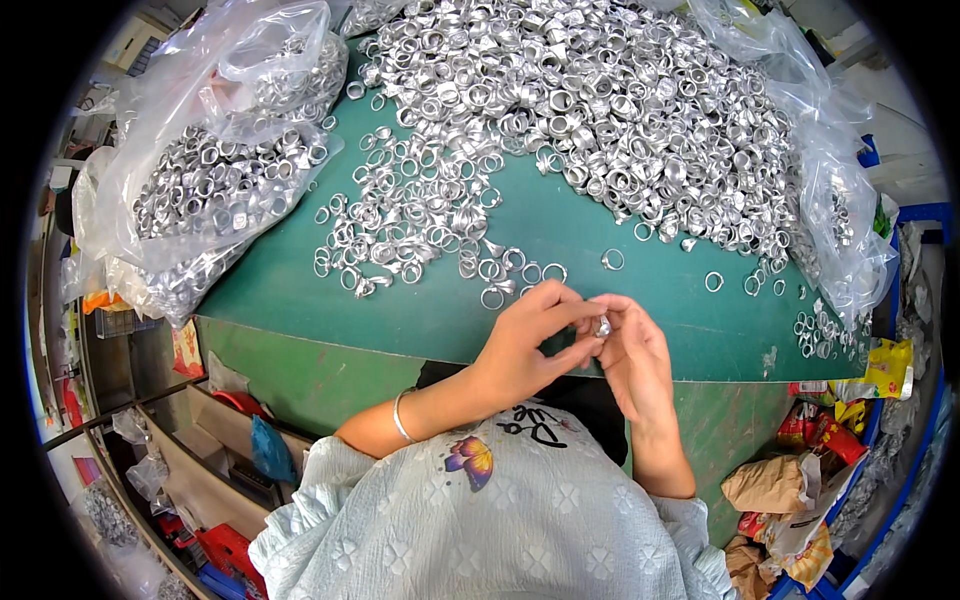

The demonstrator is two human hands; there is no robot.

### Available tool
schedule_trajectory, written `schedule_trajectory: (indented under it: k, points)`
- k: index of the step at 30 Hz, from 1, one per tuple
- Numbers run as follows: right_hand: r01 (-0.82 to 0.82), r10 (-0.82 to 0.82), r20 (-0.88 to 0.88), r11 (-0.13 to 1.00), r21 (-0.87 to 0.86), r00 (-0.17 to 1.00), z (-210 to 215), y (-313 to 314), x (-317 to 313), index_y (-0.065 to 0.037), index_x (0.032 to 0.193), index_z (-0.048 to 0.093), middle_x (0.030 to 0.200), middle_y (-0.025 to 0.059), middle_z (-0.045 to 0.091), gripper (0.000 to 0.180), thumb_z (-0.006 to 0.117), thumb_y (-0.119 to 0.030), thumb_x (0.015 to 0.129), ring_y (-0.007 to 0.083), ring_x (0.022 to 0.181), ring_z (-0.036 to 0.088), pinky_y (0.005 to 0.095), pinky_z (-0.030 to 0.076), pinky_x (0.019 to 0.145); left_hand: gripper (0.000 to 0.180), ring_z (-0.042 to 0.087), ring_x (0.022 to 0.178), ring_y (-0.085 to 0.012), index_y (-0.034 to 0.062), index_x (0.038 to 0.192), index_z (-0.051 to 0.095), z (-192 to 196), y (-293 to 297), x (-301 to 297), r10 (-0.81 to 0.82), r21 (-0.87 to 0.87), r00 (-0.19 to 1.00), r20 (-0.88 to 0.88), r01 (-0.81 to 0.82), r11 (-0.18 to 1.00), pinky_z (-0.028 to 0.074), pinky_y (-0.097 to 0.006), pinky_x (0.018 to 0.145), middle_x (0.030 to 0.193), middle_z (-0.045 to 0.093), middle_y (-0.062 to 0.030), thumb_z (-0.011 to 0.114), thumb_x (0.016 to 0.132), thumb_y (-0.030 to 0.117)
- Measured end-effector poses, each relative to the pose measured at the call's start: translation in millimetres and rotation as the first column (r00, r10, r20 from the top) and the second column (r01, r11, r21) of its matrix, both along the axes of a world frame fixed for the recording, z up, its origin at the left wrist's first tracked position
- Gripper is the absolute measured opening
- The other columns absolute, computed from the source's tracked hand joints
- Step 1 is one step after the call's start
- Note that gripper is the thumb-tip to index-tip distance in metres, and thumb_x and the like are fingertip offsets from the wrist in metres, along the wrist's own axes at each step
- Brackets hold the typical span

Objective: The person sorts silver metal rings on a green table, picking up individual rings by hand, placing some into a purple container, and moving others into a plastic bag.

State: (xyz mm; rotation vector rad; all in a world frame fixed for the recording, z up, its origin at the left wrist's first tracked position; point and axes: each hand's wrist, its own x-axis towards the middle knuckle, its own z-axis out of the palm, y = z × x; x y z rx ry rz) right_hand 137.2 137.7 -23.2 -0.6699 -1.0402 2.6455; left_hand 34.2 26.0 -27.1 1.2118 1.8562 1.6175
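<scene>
Over the near edge of the green counter (290, 300), the left hand (535, 335) has its grip pinched together on a small silver ring (603, 327), thumb and forefinger seemingly placed to leave its face uncovered; the right hand (642, 362) curls against it, probably for steadiness, though whether that grip is clamped I cannot tell. Left of the counter's middle, loose rings (430, 200) lie spread out, perhaps easier to pick singly. Toward the counter's far side rises a large heap (620, 110), flanked by clear plastic bags (110, 215) that apparently contain spillage.

Seemingly a workshop: heaped silvery rings (620, 110), green worktable (275, 290).
</scene>
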Motion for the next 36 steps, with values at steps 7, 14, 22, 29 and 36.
schedule_trajectory:
  k: [7, 14, 22, 29, 36]
  points:
    - [-0.044, -0.081, 0.199, 0.831, 0.554, 0.977, -7.9, 22.7, 4.0, 0.0, 0.097, 0.055, 0.08, 0.0043, 0.057, 0.016, 0.046, -0.011, 0.091, 0.0055, 0.058, 0.049, 0.0176, 0.038, 0.046, 0.039, 0.052, 0.074, -0.0188, 0.0036, 0.105, 0.057, -1.0, -2.8, 2.5, 0.053, -0.089, 0.994, -0.091, -0.061, 0.994, 0.044, -0.028, 0.067, 0.083, 0.051, -0.0071, 0.068, 0.067, -0.003]
    - [-0.234, -0.277, 0.187, -0.147, 0.961, 0.942, -23.6, 40.3, -23.3, -0.002, 0.086, 0.057, 0.071, 0.0112, 0.049, 0.012, 0.062, -0.005, 0.075, 0.0237, 0.055, 0.049, 0.0328, 0.038, 0.049, 0.037, 0.053, 0.074, -0.0185, 0.0031, 0.104, 0.056, -13.3, -11.3, -4.0, 0.055, -0.154, 0.974, -0.22, -0.09, 0.984, 0.044, -0.029, 0.068, 0.084, 0.052, -0.0075, 0.066, 0.069, -0.004]
    - [-0.053, 0.044, 0.048, 0.978, 0.2, 0.998, -8.6, 17.9, -0.4, 0.0, 0.085, 0.057, 0.075, -0.0036, 0.044, 0.003, 0.058, -0.001, 0.082, 0.001, 0.053, 0.034, 0.0166, 0.023, 0.044, 0.041, 0.053, 0.076, -0.0133, 0.0027, 0.111, 0.056, 1.8, -6.9, -2.9, 0.042, -0.025, 0.974, 0.222, -0.037, 0.999, 0.043, -0.024, 0.067, 0.089, 0.056, -0.0063, 0.063, 0.071, -0.005]
    - [-0.066, 0.053, 0.045, 0.922, 0.381, 0.998, -4.3, 3.3, 7.4, 0.001, 0.087, 0.057, 0.077, -0.0015, 0.043, 0.007, 0.058, 0.001, 0.081, 0.0047, 0.064, 0.04, 0.0203, 0.029, 0.047, 0.034, 0.053, 0.07, -0.0115, 0.0024, 0.108, 0.058, 0.6, -7.8, 0.2, 0.001, 0.011, 0.977, 0.214, -0.003, 1.0, 0.044, -0.024, 0.064, 0.086, 0.058, -0.0062, 0.06, 0.075, -0.004]
    - [0.067, -0.075, -0.244, 0.997, -0.04, 0.967, -2.5, 22.4, 16.5, 0.0, 0.085, 0.047, 0.086, 0.013, 0.044, 0.017, 0.053, -0.015, 0.08, 0.0172, 0.064, 0.043, 0.0225, 0.033, 0.043, 0.03, 0.053, 0.073, -0.0127, 0.0017, 0.104, 0.06, -2.3, -12.7, -1.2, 0.08, -0.024, 0.974, 0.211, -0.077, 0.997, 0.044, -0.024, 0.066, 0.088, 0.06, -0.0067, 0.058, 0.075, -0.006]
